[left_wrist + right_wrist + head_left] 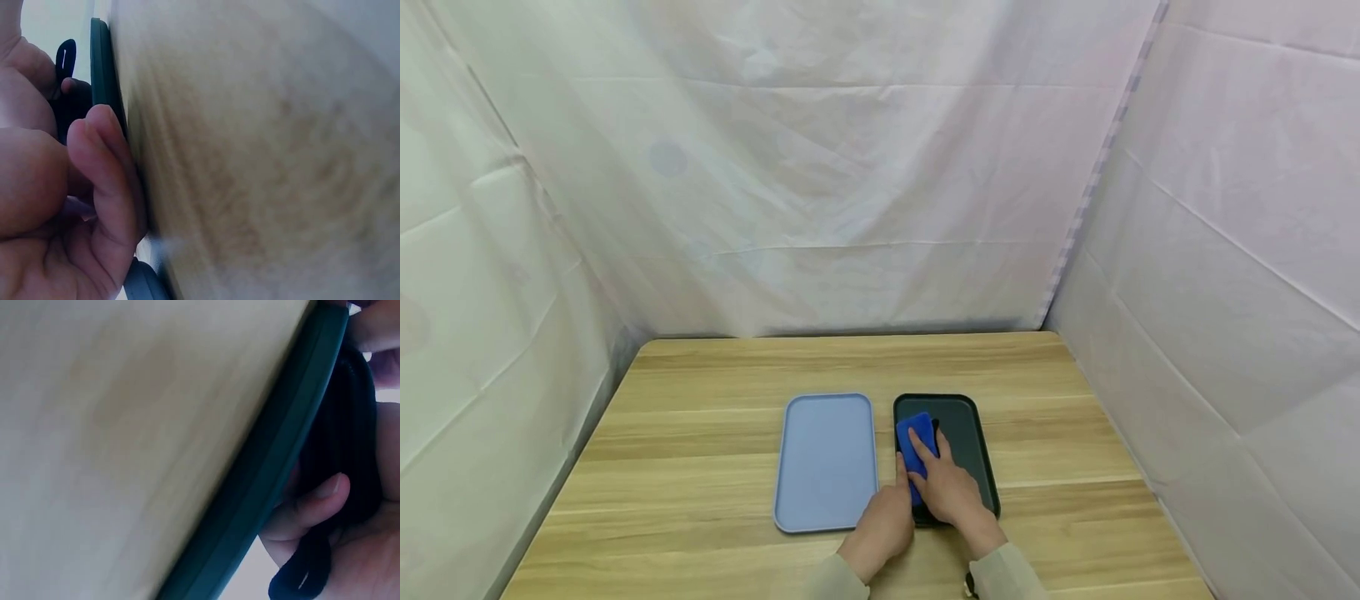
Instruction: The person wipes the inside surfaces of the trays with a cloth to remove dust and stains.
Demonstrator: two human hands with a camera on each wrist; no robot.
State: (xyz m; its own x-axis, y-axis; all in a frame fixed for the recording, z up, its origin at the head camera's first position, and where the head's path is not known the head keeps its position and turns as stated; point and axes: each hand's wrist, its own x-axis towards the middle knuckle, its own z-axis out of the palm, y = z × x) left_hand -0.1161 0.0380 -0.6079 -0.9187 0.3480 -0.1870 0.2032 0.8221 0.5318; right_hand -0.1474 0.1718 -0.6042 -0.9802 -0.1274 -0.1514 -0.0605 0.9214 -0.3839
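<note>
A blue pouch (917, 437) with a dark side and a black loop strap (65, 59) lies on the dark green tray (968, 425), along its left side. My right hand (951, 492) spreads over the pouch and grips it, fingers on both sides. In the right wrist view, a bent finger (322, 500) curls beside its black side, above the strap. My left hand (886, 521) is at the near left end of the pouch, index finger stretched along its edge and other fingers curled. Its thumb is hidden in the head view.
A light blue tray (827, 462) lies just left of the green one on the wooden table (700, 475). White cloth (850, 183) hangs behind the table and along both sides.
</note>
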